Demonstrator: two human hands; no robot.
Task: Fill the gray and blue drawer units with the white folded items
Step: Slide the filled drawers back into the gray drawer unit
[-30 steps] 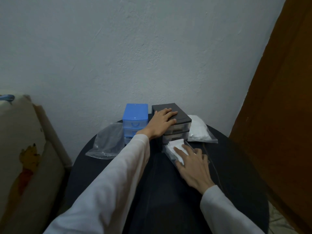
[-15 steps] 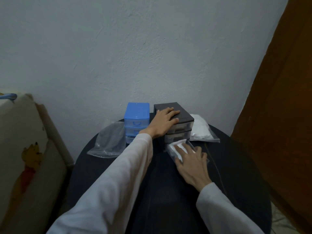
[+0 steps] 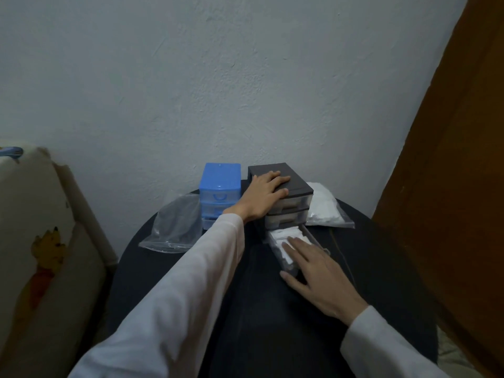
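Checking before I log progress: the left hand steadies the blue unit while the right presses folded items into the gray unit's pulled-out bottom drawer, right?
Not quite. The head view shows the left hand resting on the gray unit, not the blue unit. The right hand does press the white folded items into its bottom drawer.

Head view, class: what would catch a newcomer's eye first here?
The gray unit's bottom drawer stands pulled out, packed with white folded items, the right hand flat on it. The left hand rests on the gray unit, with the blue unit beside it.

single head-worn view, looking forward and down across the round table [image 3: 381, 257]; wall close behind
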